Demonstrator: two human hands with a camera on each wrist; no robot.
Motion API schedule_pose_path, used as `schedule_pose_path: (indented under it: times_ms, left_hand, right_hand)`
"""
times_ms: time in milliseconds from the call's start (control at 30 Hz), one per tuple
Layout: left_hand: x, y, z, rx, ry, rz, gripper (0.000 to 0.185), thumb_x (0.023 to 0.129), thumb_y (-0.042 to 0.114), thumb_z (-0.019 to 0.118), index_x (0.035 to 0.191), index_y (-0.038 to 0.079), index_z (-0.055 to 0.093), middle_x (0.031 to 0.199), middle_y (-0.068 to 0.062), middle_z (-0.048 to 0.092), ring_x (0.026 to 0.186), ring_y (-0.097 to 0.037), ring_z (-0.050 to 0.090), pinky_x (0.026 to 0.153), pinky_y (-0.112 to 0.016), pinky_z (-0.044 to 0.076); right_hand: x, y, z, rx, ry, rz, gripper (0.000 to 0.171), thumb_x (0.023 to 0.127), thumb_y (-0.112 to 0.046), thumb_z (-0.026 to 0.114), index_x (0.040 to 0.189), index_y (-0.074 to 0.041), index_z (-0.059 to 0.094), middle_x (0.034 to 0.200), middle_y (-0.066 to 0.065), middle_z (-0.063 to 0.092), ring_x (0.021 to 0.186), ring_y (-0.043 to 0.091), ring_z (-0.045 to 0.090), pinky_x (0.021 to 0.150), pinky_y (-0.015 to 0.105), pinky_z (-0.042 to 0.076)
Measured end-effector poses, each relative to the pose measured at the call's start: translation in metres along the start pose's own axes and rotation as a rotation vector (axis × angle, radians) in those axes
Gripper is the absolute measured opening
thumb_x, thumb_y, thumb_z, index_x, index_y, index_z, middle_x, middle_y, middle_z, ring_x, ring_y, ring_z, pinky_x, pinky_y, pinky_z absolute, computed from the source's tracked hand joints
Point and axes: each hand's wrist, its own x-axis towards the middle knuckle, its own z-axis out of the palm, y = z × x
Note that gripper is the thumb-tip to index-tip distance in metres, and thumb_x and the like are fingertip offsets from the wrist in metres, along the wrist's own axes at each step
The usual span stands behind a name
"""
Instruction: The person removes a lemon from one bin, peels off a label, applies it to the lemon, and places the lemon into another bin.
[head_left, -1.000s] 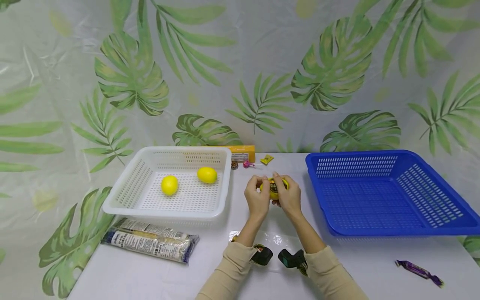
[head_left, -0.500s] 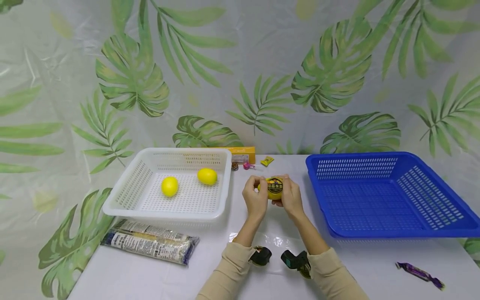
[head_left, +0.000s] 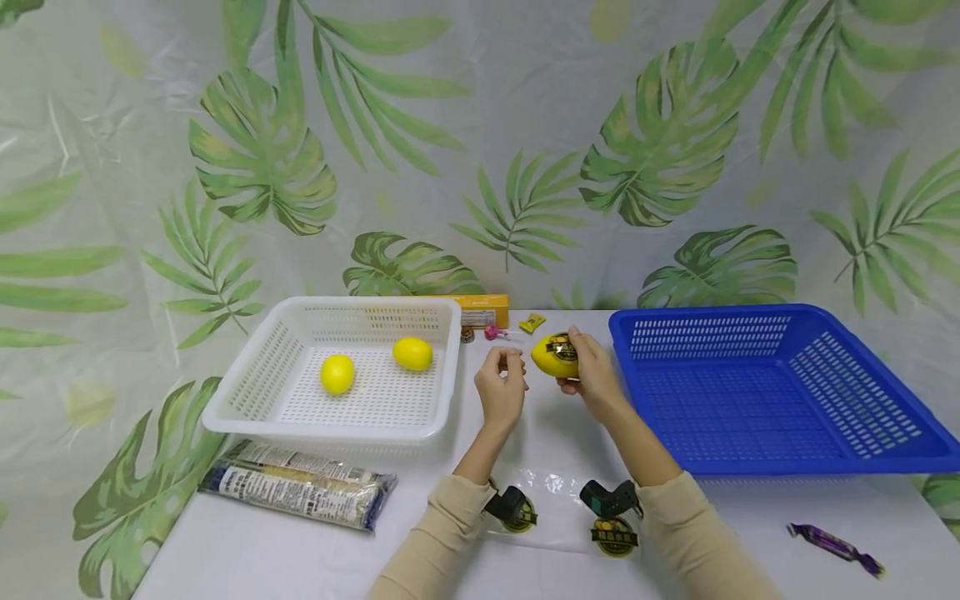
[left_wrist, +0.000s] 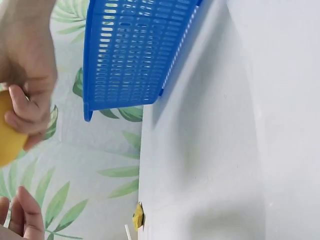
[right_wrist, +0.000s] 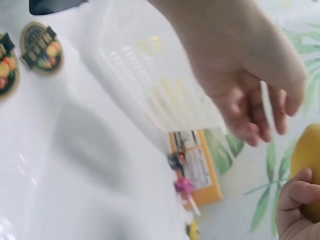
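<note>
My right hand (head_left: 597, 382) grips a yellow lemon (head_left: 549, 360) by its right end, above the table between the two baskets. A dark round sticker (head_left: 562, 347) with lettering lies on the lemon's upper side. Just left of it, apart from the lemon, my left hand (head_left: 501, 390) hangs with loosely curled fingers and nothing in them. In the right wrist view, a gap shows between the left hand (right_wrist: 250, 95) and the lemon (right_wrist: 306, 150). Below the wrists lies a clear sheet (head_left: 558, 533) bearing dark round stickers (head_left: 615, 537), partly covered by the wrist cameras.
At left, a white basket (head_left: 330, 429) holds two lemons (head_left: 337, 374). A blue basket (head_left: 735, 462) stands at right. Behind are an orange box (head_left: 487, 304), a pink lollipop (head_left: 492, 332) and a yellow-wrapped candy (head_left: 532, 322). A long packet (head_left: 296, 487) and purple-wrapped candy (head_left: 836, 542) lie nearer.
Both hands held the lemon before. The left hand has let go and moved slightly left, while the right hand has tilted the lemon and shifted a little right.
</note>
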Motion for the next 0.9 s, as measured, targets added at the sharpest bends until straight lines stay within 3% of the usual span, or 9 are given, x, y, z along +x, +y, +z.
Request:
schedule_pose_path:
  times_ms: [133, 267, 367, 467, 600, 900]
  left_hand:
    - [0.005, -0.002, 0.002, 0.051, -0.116, -0.001, 0.013, 0.089, 0.006, 0.055, 0.090, -0.005, 0.063, 0.075, -0.017, 0.064, 0.065, -0.023, 0.061, 0.049, -0.021, 0.050]
    - [0.009, -0.003, 0.007, 0.121, -0.367, 0.012, 0.024, 0.086, 0.014, 0.060, 0.105, -0.001, 0.063, 0.086, -0.015, 0.067, 0.074, -0.022, 0.063, 0.065, -0.022, 0.051]
    - [0.010, -0.002, 0.015, 0.167, -0.574, -0.006, 0.037, 0.086, 0.021, 0.062, 0.118, 0.003, 0.058, 0.098, -0.015, 0.067, 0.081, -0.021, 0.064, 0.072, -0.025, 0.052]
    - [0.010, 0.000, 0.027, 0.219, -0.720, -0.022, 0.050, 0.086, 0.028, 0.064, 0.130, 0.009, 0.052, 0.111, -0.015, 0.064, 0.088, -0.019, 0.065, 0.077, -0.027, 0.052]
    - [0.006, 0.002, 0.047, 0.256, -0.823, -0.025, 0.062, 0.085, 0.031, 0.068, 0.139, 0.011, 0.043, 0.124, -0.015, 0.058, 0.099, -0.023, 0.063, 0.084, -0.033, 0.052]
    - [-0.012, 0.009, 0.082, 0.347, -0.936, -0.027, 0.074, 0.084, 0.037, 0.069, 0.144, 0.010, 0.036, 0.140, -0.008, 0.047, 0.107, -0.019, 0.061, 0.079, -0.015, 0.047]
  right_hand:
    - [0.008, -0.028, -0.021, -0.050, -0.017, 0.037, 0.054, 0.099, -0.045, 0.037, 0.125, 0.002, 0.039, 0.075, 0.004, 0.054, 0.050, 0.010, 0.050, 0.044, 0.017, 0.042]
    - [0.019, -0.056, -0.048, -0.069, -0.036, 0.062, 0.067, 0.096, -0.051, 0.039, 0.136, 0.002, 0.031, 0.080, 0.005, 0.055, 0.052, 0.011, 0.053, 0.047, 0.019, 0.045]
    - [0.029, -0.071, -0.071, -0.045, -0.072, 0.067, 0.067, 0.096, -0.050, 0.040, 0.138, 0.001, 0.028, 0.079, 0.005, 0.056, 0.054, 0.012, 0.054, 0.048, 0.020, 0.046]
    - [0.039, -0.078, -0.094, -0.022, -0.093, 0.080, 0.068, 0.095, -0.051, 0.042, 0.139, -0.001, 0.026, 0.085, 0.006, 0.054, 0.056, 0.013, 0.054, 0.050, 0.022, 0.046]
    - [0.052, -0.073, -0.120, -0.044, -0.106, 0.111, 0.074, 0.094, -0.052, 0.042, 0.142, -0.001, 0.021, 0.095, 0.008, 0.048, 0.061, 0.014, 0.053, 0.054, 0.023, 0.046]
    - [0.066, -0.037, -0.164, -0.289, -0.110, 0.175, 0.086, 0.094, -0.057, 0.034, 0.148, 0.005, 0.009, 0.092, 0.005, 0.053, 0.070, 0.012, 0.061, 0.062, 0.024, 0.051]
